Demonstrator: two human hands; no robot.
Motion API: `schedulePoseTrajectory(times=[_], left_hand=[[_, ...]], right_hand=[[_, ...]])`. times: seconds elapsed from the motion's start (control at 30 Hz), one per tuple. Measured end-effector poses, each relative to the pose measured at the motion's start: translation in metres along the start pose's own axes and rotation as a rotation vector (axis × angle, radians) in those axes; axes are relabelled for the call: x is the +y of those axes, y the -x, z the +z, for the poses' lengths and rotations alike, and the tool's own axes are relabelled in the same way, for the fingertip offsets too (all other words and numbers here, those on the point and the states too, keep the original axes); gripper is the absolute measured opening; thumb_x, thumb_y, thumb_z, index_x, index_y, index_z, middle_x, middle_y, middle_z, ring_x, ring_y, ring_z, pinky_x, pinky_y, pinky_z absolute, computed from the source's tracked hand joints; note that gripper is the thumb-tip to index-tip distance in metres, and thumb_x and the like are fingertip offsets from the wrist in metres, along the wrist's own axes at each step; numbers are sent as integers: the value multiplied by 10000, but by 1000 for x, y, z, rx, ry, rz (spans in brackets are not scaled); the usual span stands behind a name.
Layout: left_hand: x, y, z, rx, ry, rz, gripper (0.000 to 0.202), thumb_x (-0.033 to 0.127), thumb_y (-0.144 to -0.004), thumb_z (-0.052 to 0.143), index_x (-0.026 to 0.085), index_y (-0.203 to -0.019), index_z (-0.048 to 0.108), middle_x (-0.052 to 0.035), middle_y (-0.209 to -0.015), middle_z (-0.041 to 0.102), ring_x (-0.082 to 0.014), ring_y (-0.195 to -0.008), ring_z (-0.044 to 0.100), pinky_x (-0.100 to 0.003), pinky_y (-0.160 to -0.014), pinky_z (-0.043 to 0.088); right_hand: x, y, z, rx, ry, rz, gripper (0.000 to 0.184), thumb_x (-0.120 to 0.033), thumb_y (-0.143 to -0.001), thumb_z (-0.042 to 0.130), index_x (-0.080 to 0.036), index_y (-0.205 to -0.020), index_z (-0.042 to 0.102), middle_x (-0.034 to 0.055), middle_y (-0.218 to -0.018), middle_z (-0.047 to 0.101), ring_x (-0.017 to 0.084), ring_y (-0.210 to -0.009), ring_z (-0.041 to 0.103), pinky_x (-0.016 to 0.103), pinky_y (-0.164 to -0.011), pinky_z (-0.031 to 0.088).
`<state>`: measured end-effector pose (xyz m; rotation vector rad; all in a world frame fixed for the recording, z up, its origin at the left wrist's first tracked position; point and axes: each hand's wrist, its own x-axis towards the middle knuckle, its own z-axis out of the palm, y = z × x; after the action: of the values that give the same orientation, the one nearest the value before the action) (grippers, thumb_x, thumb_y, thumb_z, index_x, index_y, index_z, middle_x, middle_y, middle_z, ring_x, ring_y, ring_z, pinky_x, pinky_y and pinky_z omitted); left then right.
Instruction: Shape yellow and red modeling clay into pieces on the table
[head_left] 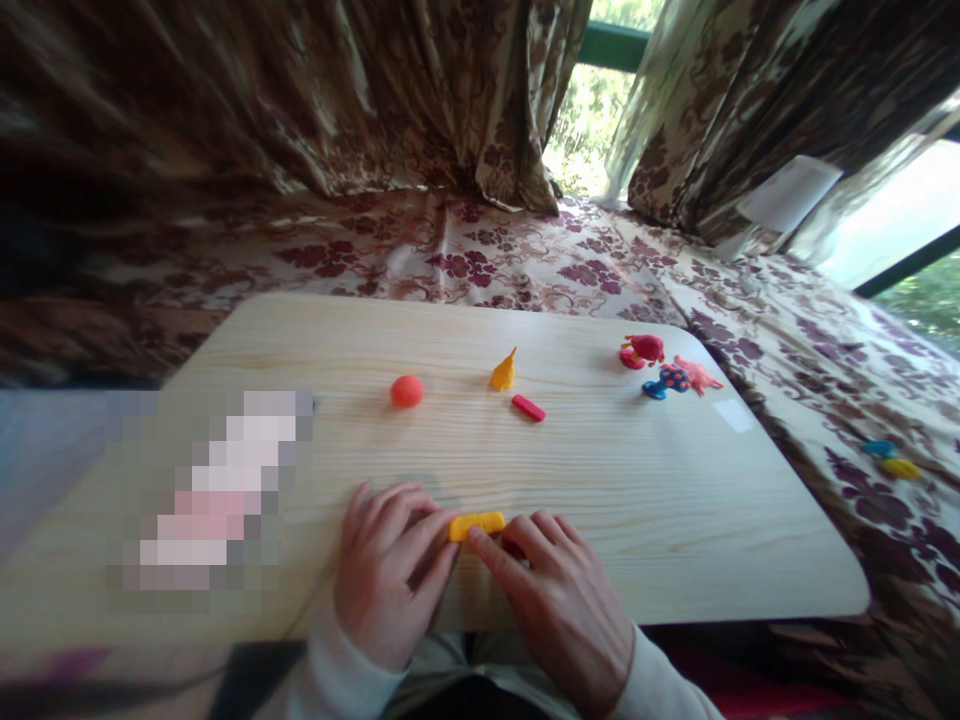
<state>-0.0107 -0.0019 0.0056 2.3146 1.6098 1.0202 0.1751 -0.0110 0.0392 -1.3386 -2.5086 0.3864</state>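
Note:
A short yellow bar of modelling clay (480,525) lies level between my two hands near the table's front edge. My left hand (390,560) pinches its left end between thumb and forefinger. From the other side, my right hand (566,600) grips the right end, one digit pressed along the near face and the other fingers curled behind. Farther back are an orange-red clay ball (406,391), a yellow pear-like clay shape with a thin pointed tip (503,372), and a small pinkish-red clay bar (529,408).
Small clay figures stand at the table's back right: a red one (643,349), a blue one with a spotted top (667,381) and a pink one (697,375). A pixelated patch (217,480) covers the left side. Flowered cloth and a white lamp (791,190) lie beyond the wooden table (675,540).

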Motion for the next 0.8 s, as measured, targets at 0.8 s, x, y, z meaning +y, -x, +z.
schedulePoseTrajectory(times=[0.8], left_hand=[[-2, 0, 0, -22, -39, 46, 152, 191, -819, 570, 250, -946, 630, -32, -899, 625, -223, -993, 551, -490, -979, 274]], right_hand=[[7, -4, -3, -70, 60, 16, 450, -135, -877, 552, -221, -1311, 468, 27, -827, 573, 203, -744, 448, 339, -672, 303]])
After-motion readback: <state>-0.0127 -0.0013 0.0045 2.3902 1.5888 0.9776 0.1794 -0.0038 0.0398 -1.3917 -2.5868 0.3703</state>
